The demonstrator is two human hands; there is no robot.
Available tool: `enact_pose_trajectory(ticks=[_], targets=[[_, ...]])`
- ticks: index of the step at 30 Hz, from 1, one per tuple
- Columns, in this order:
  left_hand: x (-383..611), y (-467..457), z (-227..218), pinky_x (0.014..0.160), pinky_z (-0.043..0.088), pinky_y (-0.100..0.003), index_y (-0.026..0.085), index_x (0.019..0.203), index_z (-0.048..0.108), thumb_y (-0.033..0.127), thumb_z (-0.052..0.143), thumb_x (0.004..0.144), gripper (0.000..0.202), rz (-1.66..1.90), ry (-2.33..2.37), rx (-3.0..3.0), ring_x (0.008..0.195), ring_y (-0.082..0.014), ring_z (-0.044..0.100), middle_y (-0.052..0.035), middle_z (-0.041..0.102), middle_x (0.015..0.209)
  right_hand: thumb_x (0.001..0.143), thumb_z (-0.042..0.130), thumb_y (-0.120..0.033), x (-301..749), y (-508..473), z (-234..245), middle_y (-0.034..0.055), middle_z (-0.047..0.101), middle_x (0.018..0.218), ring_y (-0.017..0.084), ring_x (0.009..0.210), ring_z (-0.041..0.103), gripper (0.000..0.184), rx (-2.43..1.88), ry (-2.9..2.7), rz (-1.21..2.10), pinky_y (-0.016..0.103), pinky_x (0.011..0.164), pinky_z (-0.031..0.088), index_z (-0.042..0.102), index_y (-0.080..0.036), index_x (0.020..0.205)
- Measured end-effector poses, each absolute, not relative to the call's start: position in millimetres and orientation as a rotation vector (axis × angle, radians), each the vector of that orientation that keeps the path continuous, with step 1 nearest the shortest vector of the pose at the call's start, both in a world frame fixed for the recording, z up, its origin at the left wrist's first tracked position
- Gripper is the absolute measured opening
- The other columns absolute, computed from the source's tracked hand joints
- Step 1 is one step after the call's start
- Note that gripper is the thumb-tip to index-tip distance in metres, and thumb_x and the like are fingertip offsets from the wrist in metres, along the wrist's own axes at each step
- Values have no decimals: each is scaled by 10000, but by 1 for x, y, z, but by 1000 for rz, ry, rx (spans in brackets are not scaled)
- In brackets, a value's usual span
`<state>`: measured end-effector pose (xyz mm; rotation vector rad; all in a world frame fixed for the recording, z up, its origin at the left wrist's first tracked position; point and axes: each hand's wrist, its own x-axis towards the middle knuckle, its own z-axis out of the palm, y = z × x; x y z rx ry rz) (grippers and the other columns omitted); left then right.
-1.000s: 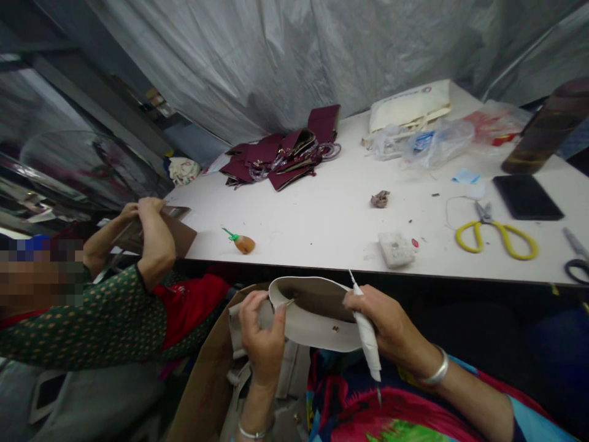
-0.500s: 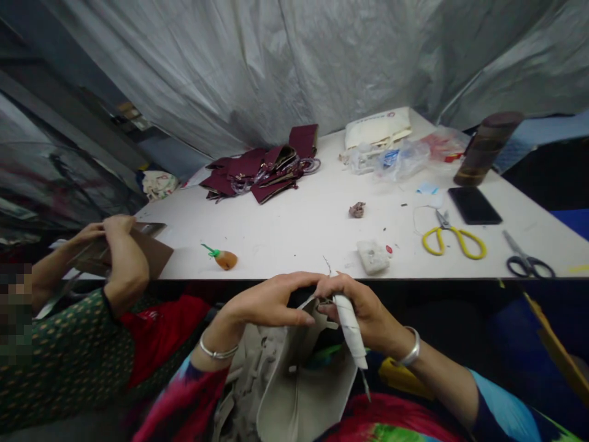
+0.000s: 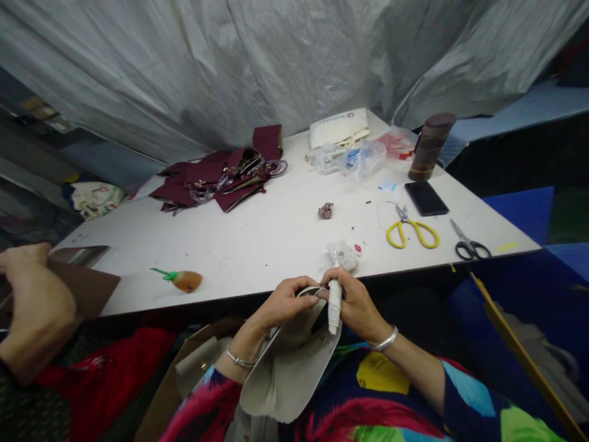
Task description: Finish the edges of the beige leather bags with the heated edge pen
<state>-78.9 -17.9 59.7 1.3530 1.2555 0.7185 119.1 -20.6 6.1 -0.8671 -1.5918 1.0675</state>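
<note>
Just below the near edge of the surface, the beige piece hangs off the hands on my feed. Left hand has thumb and fingers nearly together, pinching its upper rim; right hand is curled around a white-wrapped tool, fingertips by that same rim. What matters to me: tool sits just right of the left fingertips, long axis roughly crosswise to that edge. Left hand's nearer the piece's drooping body. Can't make out the tool's tip, sorry.
</note>
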Motion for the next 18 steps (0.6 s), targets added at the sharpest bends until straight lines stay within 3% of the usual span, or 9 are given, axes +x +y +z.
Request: enact_pose_trajectory(ticks=[9,14,18], targets=[[-77,-30,47,716,501,-299,167,762,800,293,832,705,143,850,1373,1317,712,-214,643,-63,730,735,962,685,-274,122,-19,6,-9,633,878,148,752,589,115,-850,-1576,1083,267,723,482,608,-230,1035],[-133,-35,73,572,491,-275,151,702,740,368,946,560,331,1047,1377,877,590,-188,613,-70,688,693,1018,625,-475,155,-9,7,43,704,978,177,811,677,293,-885,-1346,1088,325,793,567,602,-235,1184],[-151,-31,86,560,532,-272,162,818,725,327,928,602,339,1223,1452,617,569,-178,637,-48,688,697,1033,560,-572,182,4,0,39,673,894,160,700,624,422,-1001,-1252,1047,315,695,556,653,-207,1224]])
